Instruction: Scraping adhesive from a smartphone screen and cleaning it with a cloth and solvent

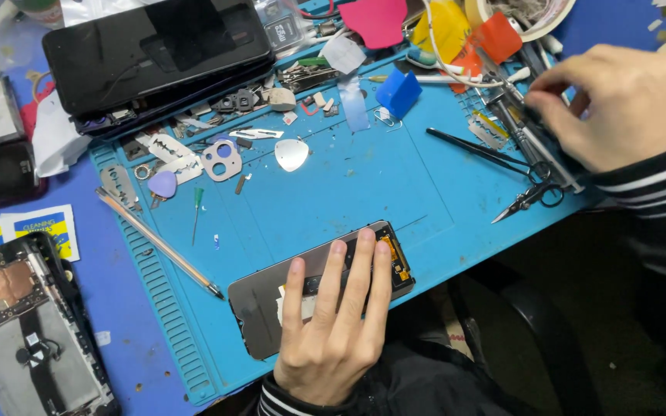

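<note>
- Head view: blue repair mat (pixel 395 192) is lying cluttered with picks, blades and small parts.
- Left hand (pixel 333 323) is pressing flat, fingers spread, on the detached phone screen panel (pixel 260 300) at the mat's near edge.
- Right hand (pixel 626 100) is reaching among the tools (pixel 529 146); its grip I cannot tell.
- Opened phone body (pixel 28 323) is lying apart, so reassembly looks unfinished.
</note>
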